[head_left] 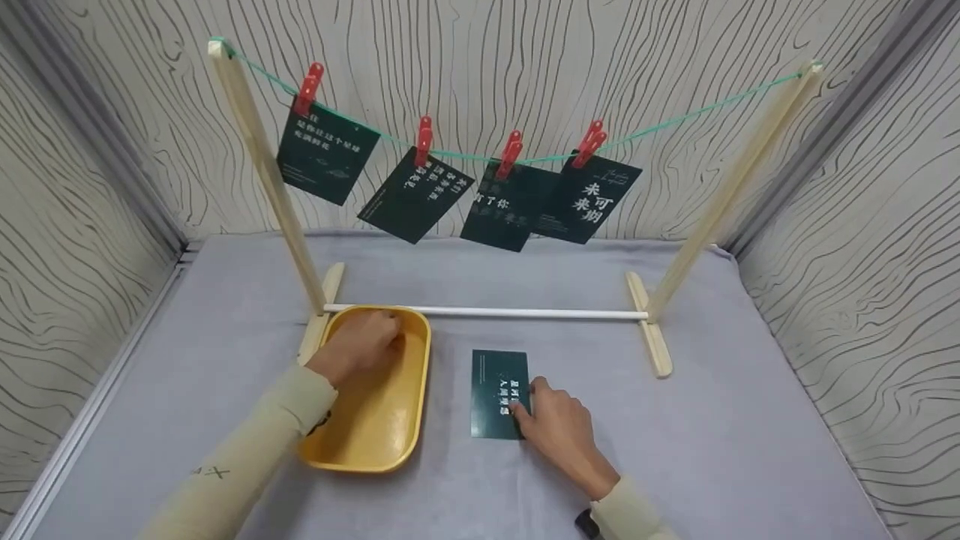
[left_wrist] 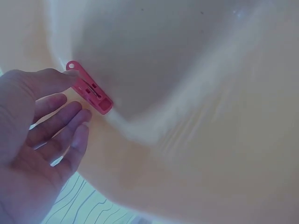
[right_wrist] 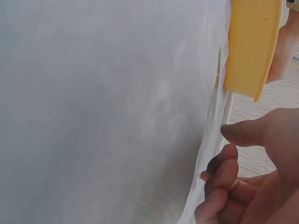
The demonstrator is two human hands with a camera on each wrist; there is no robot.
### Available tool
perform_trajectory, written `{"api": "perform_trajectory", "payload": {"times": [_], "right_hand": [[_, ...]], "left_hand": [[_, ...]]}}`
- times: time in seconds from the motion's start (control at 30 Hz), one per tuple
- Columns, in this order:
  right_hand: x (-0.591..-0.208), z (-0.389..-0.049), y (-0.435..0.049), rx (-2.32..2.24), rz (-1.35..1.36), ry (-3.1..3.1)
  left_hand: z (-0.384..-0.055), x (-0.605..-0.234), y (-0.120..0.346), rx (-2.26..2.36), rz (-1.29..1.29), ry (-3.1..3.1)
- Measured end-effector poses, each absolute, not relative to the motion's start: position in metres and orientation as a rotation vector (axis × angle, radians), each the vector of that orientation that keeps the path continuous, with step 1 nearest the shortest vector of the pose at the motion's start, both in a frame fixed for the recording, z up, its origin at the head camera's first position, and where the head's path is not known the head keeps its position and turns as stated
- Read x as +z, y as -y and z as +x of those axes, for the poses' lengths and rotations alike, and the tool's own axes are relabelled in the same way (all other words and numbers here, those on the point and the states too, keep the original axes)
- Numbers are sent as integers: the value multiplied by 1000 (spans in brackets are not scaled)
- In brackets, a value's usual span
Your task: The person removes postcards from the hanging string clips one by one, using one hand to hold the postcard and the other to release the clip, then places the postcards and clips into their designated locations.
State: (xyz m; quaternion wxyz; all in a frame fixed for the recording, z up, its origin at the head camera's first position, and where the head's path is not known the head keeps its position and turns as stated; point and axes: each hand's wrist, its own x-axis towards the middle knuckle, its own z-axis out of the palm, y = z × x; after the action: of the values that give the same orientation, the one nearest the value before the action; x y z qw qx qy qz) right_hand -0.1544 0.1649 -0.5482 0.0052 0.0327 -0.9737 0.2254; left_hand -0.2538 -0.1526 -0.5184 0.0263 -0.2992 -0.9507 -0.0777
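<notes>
Inside the yellow tray (head_left: 373, 420), my left hand (head_left: 361, 341) reaches to the far end. The left wrist view shows its thumb (left_wrist: 56, 80) right at a red clothespin (left_wrist: 91, 88), while the other fingers stay loosely bent below it. A dark green card (head_left: 491, 394) with white writing lies on the cloth. My right hand (head_left: 562, 421) is at the card's right edge, its thumb overlapping the card in the head view. In the right wrist view a gap shows between the thumb (right_wrist: 247, 132) and the bent fingers (right_wrist: 224, 172).
Behind the hands stands a wooden frame with a left post (head_left: 259, 157), a right post (head_left: 739, 184) and a white bottom bar (head_left: 487, 312). Several green cards hang by red clothespins from its sagging green string (head_left: 675, 124). Grey cloth (head_left: 735, 450) covers the table.
</notes>
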Motion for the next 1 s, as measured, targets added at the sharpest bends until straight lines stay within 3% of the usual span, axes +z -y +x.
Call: {"api": "perform_trajectory", "payload": {"times": [1.0], "right_hand": [[-538, -171, -182, 1014, 58, 2875]], "left_hand": [[-255, -502, 152, -370, -909, 2840]]}}
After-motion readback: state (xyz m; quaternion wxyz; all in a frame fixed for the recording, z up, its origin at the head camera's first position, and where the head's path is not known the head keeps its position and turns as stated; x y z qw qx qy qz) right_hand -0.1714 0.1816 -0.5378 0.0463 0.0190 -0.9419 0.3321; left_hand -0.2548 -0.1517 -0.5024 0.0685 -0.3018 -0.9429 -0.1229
